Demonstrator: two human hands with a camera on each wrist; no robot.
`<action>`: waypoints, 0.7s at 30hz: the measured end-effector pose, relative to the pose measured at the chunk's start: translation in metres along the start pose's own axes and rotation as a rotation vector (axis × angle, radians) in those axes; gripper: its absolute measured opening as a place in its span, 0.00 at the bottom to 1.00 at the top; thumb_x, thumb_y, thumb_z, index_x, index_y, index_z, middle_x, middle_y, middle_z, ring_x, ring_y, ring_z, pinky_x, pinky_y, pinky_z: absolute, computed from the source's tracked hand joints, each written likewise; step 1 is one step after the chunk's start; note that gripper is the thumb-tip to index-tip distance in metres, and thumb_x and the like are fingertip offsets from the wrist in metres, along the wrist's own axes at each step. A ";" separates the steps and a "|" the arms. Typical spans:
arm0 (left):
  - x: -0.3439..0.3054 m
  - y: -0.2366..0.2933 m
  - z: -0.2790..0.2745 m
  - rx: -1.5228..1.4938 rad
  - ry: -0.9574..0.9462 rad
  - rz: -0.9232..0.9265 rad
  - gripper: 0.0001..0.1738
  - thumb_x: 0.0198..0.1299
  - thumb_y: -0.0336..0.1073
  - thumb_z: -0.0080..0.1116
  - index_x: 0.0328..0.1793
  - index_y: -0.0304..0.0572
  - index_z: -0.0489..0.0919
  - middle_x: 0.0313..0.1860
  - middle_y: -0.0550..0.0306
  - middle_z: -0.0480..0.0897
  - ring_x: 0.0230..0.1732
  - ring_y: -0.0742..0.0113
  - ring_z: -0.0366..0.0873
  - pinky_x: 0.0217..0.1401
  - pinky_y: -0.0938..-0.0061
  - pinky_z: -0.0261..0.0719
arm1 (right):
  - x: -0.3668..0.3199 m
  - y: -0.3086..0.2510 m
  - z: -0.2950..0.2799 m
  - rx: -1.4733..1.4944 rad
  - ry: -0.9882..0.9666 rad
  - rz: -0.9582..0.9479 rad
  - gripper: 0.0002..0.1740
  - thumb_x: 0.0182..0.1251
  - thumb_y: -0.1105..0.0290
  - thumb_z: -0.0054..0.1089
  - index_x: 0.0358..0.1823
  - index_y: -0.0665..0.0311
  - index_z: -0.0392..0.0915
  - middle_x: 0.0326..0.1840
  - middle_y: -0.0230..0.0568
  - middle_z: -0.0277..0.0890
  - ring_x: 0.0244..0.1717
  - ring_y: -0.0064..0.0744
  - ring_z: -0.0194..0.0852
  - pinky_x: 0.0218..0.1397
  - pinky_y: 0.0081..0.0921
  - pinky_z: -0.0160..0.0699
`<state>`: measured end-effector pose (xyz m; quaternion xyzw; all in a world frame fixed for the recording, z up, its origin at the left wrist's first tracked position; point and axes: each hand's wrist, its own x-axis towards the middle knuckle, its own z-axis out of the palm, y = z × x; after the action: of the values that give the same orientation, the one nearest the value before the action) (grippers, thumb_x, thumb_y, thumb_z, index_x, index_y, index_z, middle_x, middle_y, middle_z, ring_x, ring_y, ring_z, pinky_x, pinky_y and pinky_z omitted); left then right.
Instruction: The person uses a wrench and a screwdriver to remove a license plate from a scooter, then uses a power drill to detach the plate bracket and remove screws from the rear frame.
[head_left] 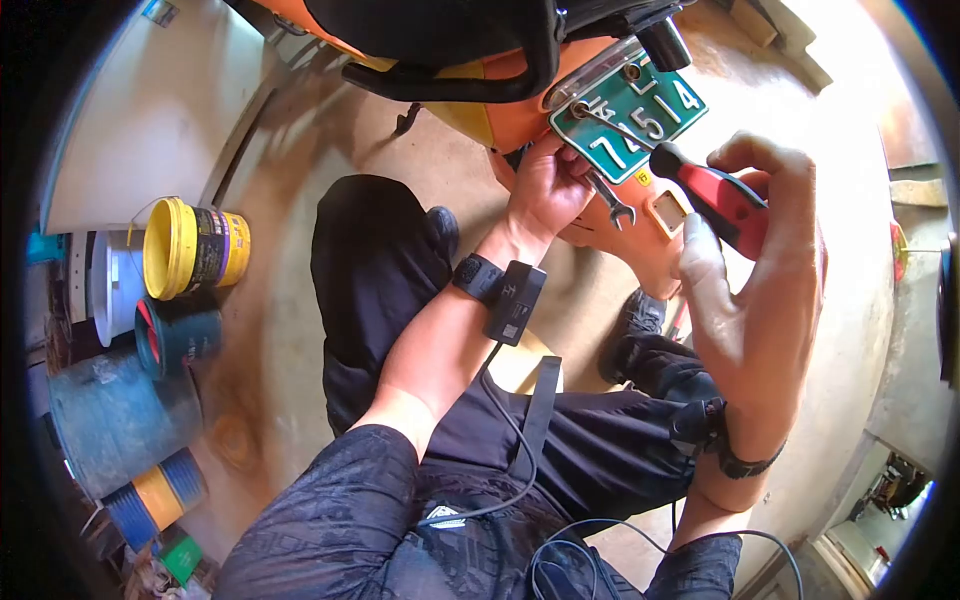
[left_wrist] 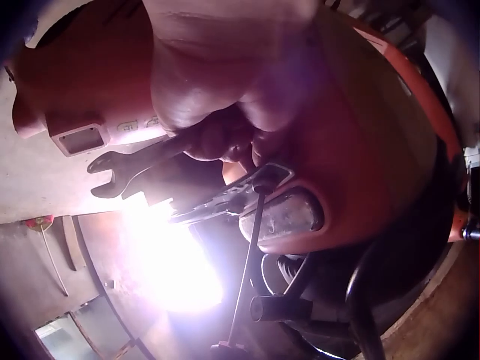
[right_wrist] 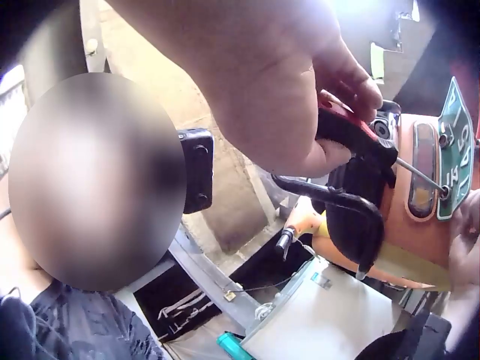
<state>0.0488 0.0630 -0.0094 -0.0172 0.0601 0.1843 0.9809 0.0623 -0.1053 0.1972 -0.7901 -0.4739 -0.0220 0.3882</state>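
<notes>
Right hand [head_left: 765, 285] grips screwdriver [head_left: 708, 188], left hand [head_left: 545, 190] wrench [head_left: 611, 201]; slanted pressure could skid the apparently seated tip [right_wrist: 436, 186] off its bolt [head_left: 580, 110].

Silver open-ended steel wrench [head_left: 607, 193]: far end hidden by left hand [head_left: 545, 195].
Left hand: fingertips partly hidden behind green metal licence plate with raised white characters [head_left: 640, 112].
Plate: 1 upper-row character part-covered; lettering unreadable, edge-on, left wrist view.
Screwdriver with red-and-black handle [head_left: 728, 205]: handle part-covered by right hand [head_left: 765, 265]; cut off by lower edge, left wrist view.
Orange motor scooter [head_left: 515, 118]: cut off by top edge, head view.
Black rectangular wrist-worn box [head_left: 515, 302]: print too small to read.
</notes>
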 end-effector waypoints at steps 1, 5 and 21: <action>0.000 0.000 -0.001 -0.006 0.001 0.002 0.08 0.68 0.30 0.55 0.33 0.48 0.73 0.20 0.71 0.61 0.21 0.80 0.54 0.25 0.85 0.57 | 0.000 0.000 0.000 0.002 0.003 -0.001 0.19 0.60 0.77 0.59 0.54 0.66 0.69 0.41 0.45 0.75 0.41 0.36 0.81 0.51 0.30 0.78; 0.003 -0.003 -0.004 -0.062 0.029 0.030 0.10 0.69 0.30 0.53 0.32 0.49 0.72 0.20 0.71 0.61 0.21 0.79 0.55 0.27 0.85 0.58 | 0.002 0.003 0.002 -0.123 0.057 -0.063 0.17 0.64 0.75 0.62 0.53 0.66 0.70 0.40 0.43 0.76 0.38 0.31 0.80 0.47 0.26 0.77; 0.002 -0.004 -0.003 -0.046 -0.035 0.028 0.13 0.67 0.29 0.52 0.28 0.52 0.70 0.20 0.72 0.60 0.21 0.80 0.55 0.26 0.84 0.58 | 0.005 0.000 0.013 -0.163 0.160 -0.141 0.10 0.66 0.73 0.65 0.47 0.64 0.76 0.33 0.39 0.77 0.32 0.25 0.77 0.35 0.18 0.74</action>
<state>0.0524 0.0596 -0.0123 -0.0357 0.0390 0.1996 0.9785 0.0606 -0.0932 0.1903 -0.7796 -0.4922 -0.1507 0.3567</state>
